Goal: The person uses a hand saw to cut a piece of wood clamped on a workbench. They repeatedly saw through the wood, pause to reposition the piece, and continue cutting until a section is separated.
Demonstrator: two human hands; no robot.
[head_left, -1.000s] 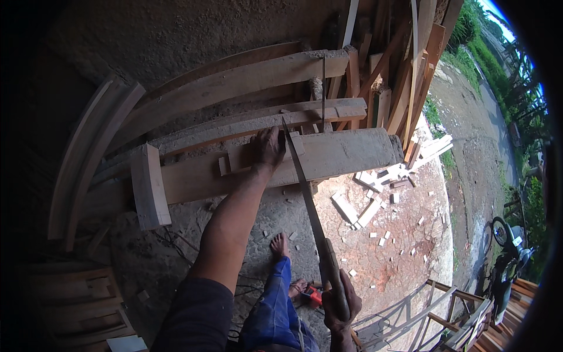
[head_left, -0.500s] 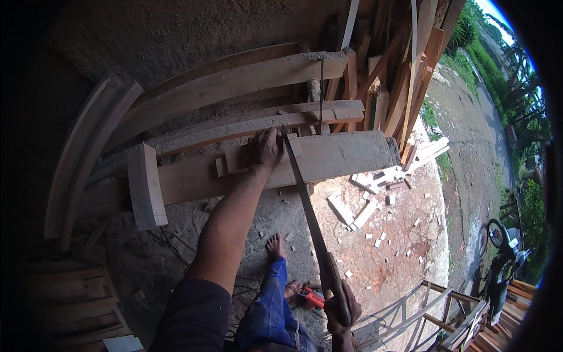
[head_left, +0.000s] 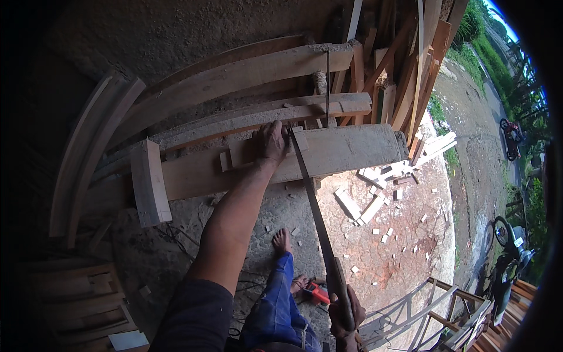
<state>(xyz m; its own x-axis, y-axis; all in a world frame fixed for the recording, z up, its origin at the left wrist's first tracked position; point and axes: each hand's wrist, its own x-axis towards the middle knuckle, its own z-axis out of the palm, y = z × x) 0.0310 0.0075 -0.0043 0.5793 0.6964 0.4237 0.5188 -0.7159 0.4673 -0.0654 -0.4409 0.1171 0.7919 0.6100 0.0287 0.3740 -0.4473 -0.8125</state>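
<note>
My left hand (head_left: pixel 271 144) presses on a small wood block (head_left: pixel 239 154) lying on a broad plank (head_left: pixel 352 146), its fingers curled at the block's right part. My right hand (head_left: pixel 346 317) grips the wooden handle of a long handsaw (head_left: pixel 314 199) low in the view. The saw's blade runs up from the handle to a piece of wood just beside my left fingers; its exact contact is hard to make out. A short pale board (head_left: pixel 149 188) lies crosswise over the plank's left part.
Long boards (head_left: pixel 234 70) and leaning timber (head_left: pixel 404 94) stand behind. Offcuts (head_left: pixel 369 208) litter the floor by my bare feet and a red power tool (head_left: pixel 316 293). A wooden frame (head_left: pixel 434 320) and parked motorbike (head_left: pixel 504 258) are at right; another motorbike (head_left: pixel 511 138) is on the road.
The saw and my right hand have drawn back toward me along the blade's line. My left hand stays on the block. A second motorbike has appeared on the road at right.
</note>
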